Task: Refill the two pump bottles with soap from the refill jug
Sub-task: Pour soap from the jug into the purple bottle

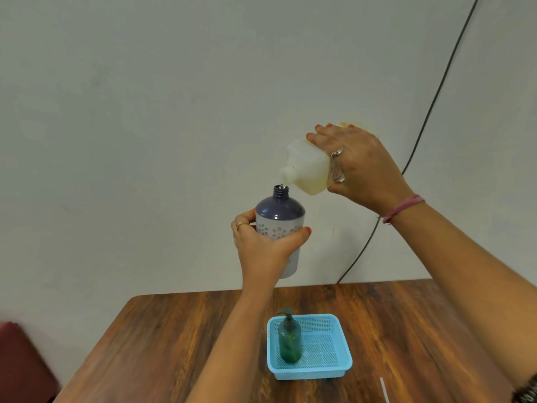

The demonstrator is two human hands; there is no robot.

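My left hand (266, 245) grips a purple and white flowered bottle (280, 212) upright in the air above the table, its pump off and its neck open. My right hand (360, 167) holds the translucent refill jug (308, 170) of pale yellow soap, tilted with its spout just above the bottle's neck. A thin stream of soap runs from the spout into the neck. A green pump bottle (289, 338) with its pump on stands upright in the left part of a blue mesh basket (334, 365) on the table.
The wooden table (174, 344) spreads below my arms, with a thin white strip (385, 391) near its right front. A black cable (436, 91) runs down the wall behind. A dark red seat (20, 362) sits at the lower left.
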